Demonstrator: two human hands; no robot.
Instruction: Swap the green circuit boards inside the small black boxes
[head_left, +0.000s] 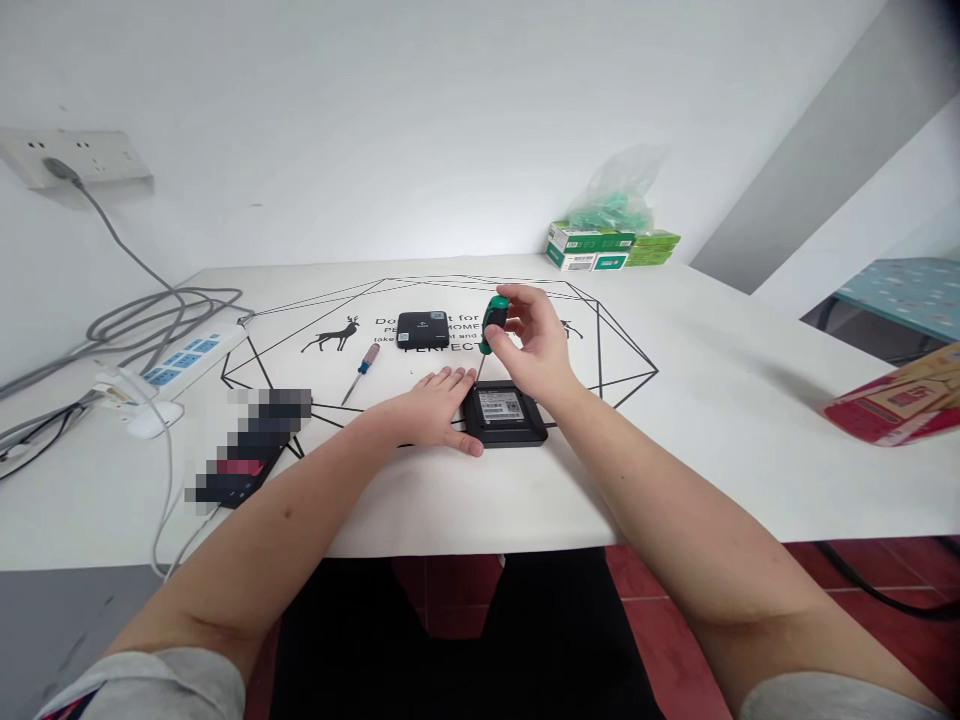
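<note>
A square black box (506, 436) with a white printed label lies on the white table in front of me. My right hand (536, 340) is closed around a screwdriver (495, 318) with a green and black handle. Its shaft points down, and the tip meets the box near its far left corner. My left hand (442, 405) lies flat with fingers stretched out at the box's left side, the thumb by the near left corner. Beyond the hands sits a second flat black box (423, 330). Left of that rests another screwdriver (367, 360) with a red and blue handle.
At left are a power strip (191, 355), coiled grey cables (165, 305) and a phone-like device (251, 460), partly blurred out. Green and white boxes (592, 245) under a plastic bag (619, 200) stand against the wall. A red package (892, 405) is at far right.
</note>
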